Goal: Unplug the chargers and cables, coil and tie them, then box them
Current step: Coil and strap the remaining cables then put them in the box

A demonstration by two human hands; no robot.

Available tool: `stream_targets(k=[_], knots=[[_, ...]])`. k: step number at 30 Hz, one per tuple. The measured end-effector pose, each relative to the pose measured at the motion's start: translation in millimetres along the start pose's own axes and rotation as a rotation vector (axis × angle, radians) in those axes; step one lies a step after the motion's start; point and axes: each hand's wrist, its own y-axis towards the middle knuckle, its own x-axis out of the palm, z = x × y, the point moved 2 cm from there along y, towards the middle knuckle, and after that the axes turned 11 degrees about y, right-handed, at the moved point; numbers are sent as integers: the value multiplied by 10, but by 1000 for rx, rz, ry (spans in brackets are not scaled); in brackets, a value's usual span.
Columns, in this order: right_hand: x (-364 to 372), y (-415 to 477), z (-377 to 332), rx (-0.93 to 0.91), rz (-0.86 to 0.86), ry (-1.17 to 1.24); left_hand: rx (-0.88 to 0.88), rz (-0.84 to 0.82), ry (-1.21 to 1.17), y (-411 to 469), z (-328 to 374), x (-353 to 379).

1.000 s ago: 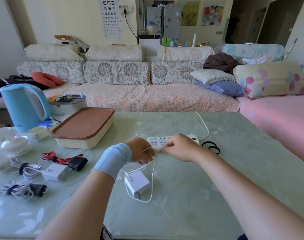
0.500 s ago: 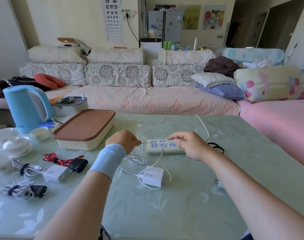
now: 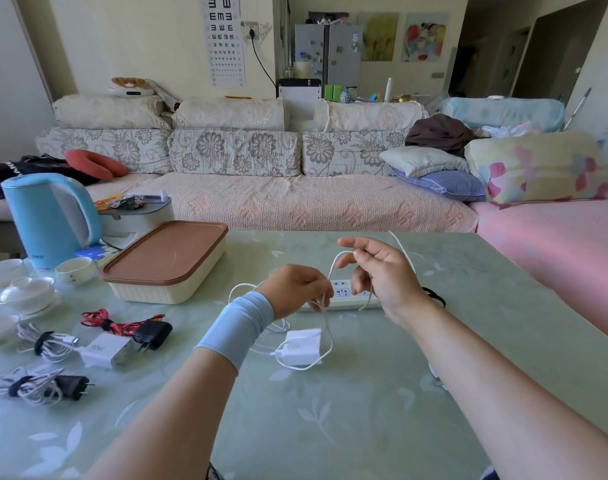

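The table [image 3: 330, 427] is pale green with a faint white leaf pattern. The storage box [image 3: 139, 292] is ribbed cream under a brown lid [image 3: 164, 258], and the kettle [image 3: 42, 216] is light blue. The wristband [image 3: 236, 327] is pale blue. The charger [image 3: 300, 348] and the charger cable [image 3: 333, 268] are white; the power strip [image 3: 340, 299] is white with blue socket faces. A red cable [image 3: 101, 320] lies by a black plug [image 3: 151, 336]. The sofa cushions [image 3: 233, 152] are cream with grey-brown flowers, and the seat cover [image 3: 313, 202] is peach with a geometric weave. The neck pillow [image 3: 94, 162] is coral red. One pillow [image 3: 538, 168] is yellow with pink flowers.
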Motion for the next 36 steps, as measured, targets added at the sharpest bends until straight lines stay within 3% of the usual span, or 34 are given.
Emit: stream_targets(k=[2,6,10,13,15,17,19,22,29,36], knots=[[2,3,12,-15,50,-48,-9,23,96,-18,-12,-95],[21,29,120,-80,101,-400,-8,234,83,-85,23,-211],[56,49,149,-53,153,-550,-84,87,-357,-88,28,-154],[46,42,96,3,193,-694,-133,15,-365,-73,6,-124],[67,-3,69,-81,141,-841,-148,-62,-280,-95,16,-69],[143,-66,55,-181,-29,-909,-150,-117,-236,-110,35,-20],[232,-132,41,-126,-188,-928,-137,-120,-226,-110,49,-24],[233,-95,-19,-117,-171,-1016,-118,-106,-152,-118,1,-116],[49,31,-44,-120,139,-630,-68,153,-104,-111,-159,-404],[116,39,-91,-28,277,-326,-135,498,261,-41,-243,-491]])
